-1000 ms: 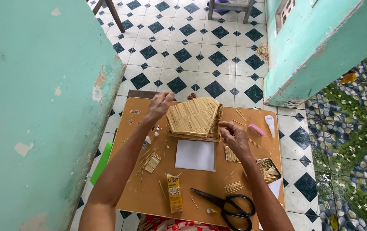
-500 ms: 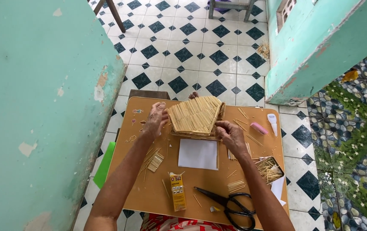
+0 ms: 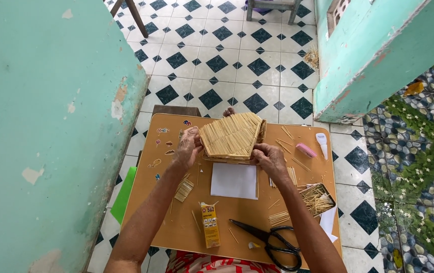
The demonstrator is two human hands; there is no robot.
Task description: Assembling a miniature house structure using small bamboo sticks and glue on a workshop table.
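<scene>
head: both hands (image 3: 227, 151) grip stick roof (image 3: 232, 135) edges.

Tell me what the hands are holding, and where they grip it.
Both hold the stick panel: left hand at its left edge, right hand at its lower right corner.

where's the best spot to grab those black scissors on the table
Take the scissors by the two black loop handles, which lie at the near right by the table edge, probably with the right hand coming from the near side. The blades point away to the left, toward the small yellow box, so the handles are the safe end.
</scene>
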